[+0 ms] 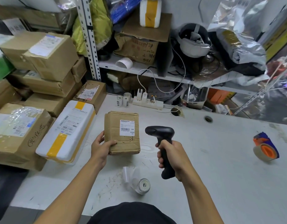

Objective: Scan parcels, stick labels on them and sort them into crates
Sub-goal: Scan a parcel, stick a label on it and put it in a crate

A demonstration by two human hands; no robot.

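Parcel gripped by left hand, scanner in right hand.

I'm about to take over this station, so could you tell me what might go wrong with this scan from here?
The barcode scanner in the right hand points past the shipping label, so it may misread. The left hand grips only a corner of the cardboard parcel, which could tip. The label roll near the table edge could roll off.
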